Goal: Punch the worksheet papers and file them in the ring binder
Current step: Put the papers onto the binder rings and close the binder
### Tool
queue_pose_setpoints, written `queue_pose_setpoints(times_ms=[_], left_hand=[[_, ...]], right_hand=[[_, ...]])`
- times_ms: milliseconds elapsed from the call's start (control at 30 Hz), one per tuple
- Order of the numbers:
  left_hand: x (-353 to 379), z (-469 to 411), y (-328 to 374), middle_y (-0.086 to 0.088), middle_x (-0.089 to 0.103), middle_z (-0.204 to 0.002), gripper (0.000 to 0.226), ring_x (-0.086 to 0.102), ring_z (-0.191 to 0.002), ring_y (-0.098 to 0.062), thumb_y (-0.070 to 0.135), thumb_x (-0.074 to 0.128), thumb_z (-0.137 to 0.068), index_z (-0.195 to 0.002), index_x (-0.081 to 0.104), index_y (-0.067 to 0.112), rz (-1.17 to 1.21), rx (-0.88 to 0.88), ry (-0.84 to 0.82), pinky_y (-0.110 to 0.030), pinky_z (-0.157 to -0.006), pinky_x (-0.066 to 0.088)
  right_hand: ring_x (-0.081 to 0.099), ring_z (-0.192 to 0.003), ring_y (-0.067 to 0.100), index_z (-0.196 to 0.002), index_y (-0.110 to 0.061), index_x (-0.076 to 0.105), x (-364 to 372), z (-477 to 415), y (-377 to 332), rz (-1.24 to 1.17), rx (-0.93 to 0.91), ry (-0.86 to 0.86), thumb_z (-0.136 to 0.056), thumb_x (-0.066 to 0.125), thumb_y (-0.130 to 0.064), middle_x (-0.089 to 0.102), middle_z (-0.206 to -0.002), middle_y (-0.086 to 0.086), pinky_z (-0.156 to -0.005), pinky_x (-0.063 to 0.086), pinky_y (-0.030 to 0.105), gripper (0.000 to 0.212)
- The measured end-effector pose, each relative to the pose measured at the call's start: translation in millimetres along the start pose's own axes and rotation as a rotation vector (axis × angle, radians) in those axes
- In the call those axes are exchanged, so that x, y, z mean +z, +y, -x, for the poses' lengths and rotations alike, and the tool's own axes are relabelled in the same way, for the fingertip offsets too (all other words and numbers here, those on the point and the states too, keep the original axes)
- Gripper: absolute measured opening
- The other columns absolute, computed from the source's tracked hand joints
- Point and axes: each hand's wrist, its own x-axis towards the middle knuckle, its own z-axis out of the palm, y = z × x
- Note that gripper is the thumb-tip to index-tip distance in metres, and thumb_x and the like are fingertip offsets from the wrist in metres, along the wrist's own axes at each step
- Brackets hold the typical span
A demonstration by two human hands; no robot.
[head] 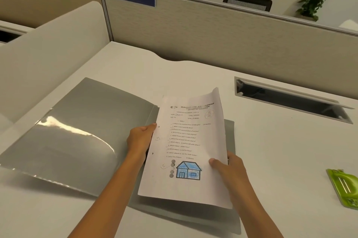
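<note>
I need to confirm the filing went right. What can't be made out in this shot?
1. Binder rings: head view, hidden behind the worksheet papers and the left hand.
2. Right half of the ring binder: head view, mostly covered by the papers.
3. Green punch: head view, cut off by the right edge.
4. Printed heading on the papers: head view, blurred.

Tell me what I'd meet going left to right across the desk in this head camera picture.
Open grey binder cover → left hand → worksheet with a blue house drawing, held at both side edges → right hand → green hole punch at the far right.
</note>
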Motion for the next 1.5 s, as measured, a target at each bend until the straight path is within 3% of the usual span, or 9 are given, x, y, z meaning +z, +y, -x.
queue_pose_setpoints(times_ms=[133,300,467,567,633,867,1133,1333,1500], left_hand=[[-2,-1,-1,-0.009,0.075,-0.082,0.011,0.071,-0.079,-0.031,0.028,0.07,-0.083,-0.075,0.072,0.02,0.009,0.015,-0.007,-0.044,-0.078,0.058],[-3,-4,-3,-0.017,0.074,-0.087,0.016,0.07,-0.076,-0.033,0.016,0.074,-0.079,-0.087,0.072,0.003,0.146,-0.108,-0.045,-0.043,-0.076,0.058],[-2,-7,-2,-0.016,0.073,-0.08,0.017,0.068,-0.061,-0.026,0.016,0.074,-0.08,-0.075,0.066,0.002,0.171,-0.159,-0.066,-0.031,-0.058,0.058],[1,-6,-1,-0.011,0.072,-0.073,0.018,0.067,-0.048,-0.018,0.017,0.074,-0.08,-0.075,0.065,0.003,0.177,-0.169,-0.088,-0.022,-0.04,0.051],[3,-4,-1,-0.01,0.071,-0.07,0.017,0.066,-0.045,-0.015,0.016,0.074,-0.08,-0.076,0.065,0.003,0.182,-0.172,-0.1,-0.02,-0.037,0.048],[2,-3,-1,-0.012,0.072,-0.079,0.018,0.068,-0.062,-0.022,0.015,0.076,-0.077,-0.081,0.065,0.002,0.158,-0.181,-0.135,-0.025,-0.05,0.052],[2,-4,2,-0.014,0.072,-0.085,0.02,0.067,-0.064,-0.023,0.014,0.077,-0.076,-0.085,0.064,0.001,0.139,-0.219,-0.162,-0.027,-0.05,0.05],[2,-5,6,-0.009,0.071,-0.076,0.022,0.067,-0.058,-0.018,0.013,0.077,-0.076,-0.088,0.065,0.0,0.127,-0.277,-0.202,-0.022,-0.039,0.05],[8,-8,0,-0.01,0.072,-0.074,0.019,0.07,-0.061,-0.021,0.013,0.081,-0.072,-0.083,0.067,0.004,0.071,-0.182,-0.143,-0.027,-0.049,0.053]], right_hand=[[0.067,-0.093,0.029,-0.121,-0.021,0.053,2,1,-4,0.02,0.003,0.003,-0.091,0.061,-0.024,0.066,-0.116,0.005,-0.087,0.055,0.047,0.031],[0.067,-0.092,0.028,-0.12,-0.022,0.053,2,4,-5,0.039,0.014,-0.003,-0.092,0.061,-0.025,0.066,-0.115,0.005,-0.086,0.056,0.046,0.029],[0.066,-0.093,0.029,-0.121,-0.02,0.053,3,5,-4,0.044,0.04,-0.01,-0.092,0.061,-0.024,0.066,-0.116,0.005,-0.087,0.055,0.047,0.031],[0.066,-0.092,0.029,-0.12,-0.021,0.054,1,5,-3,0.045,0.055,-0.004,-0.092,0.061,-0.023,0.066,-0.115,0.005,-0.087,0.055,0.048,0.03],[0.067,-0.091,0.029,-0.121,-0.02,0.054,-1,5,-1,0.04,0.063,-0.003,-0.091,0.061,-0.022,0.067,-0.114,0.005,-0.087,0.055,0.048,0.03],[0.067,-0.088,0.028,-0.121,-0.02,0.054,-4,5,3,0.027,0.071,-0.005,-0.091,0.062,-0.022,0.067,-0.112,0.005,-0.085,0.056,0.048,0.031],[0.068,-0.089,0.029,-0.12,-0.02,0.054,-5,7,9,-0.001,0.091,-0.025,-0.091,0.062,-0.022,0.068,-0.112,0.006,-0.087,0.055,0.052,0.03],[0.067,-0.09,0.029,-0.121,-0.021,0.053,-2,6,14,-0.005,0.102,-0.02,-0.092,0.061,-0.023,0.067,-0.113,0.005,-0.087,0.055,0.051,0.031],[0.067,-0.091,0.031,-0.121,-0.02,0.053,-4,4,18,-0.007,0.114,-0.014,-0.092,0.061,-0.022,0.067,-0.113,0.006,-0.088,0.054,0.052,0.031]])
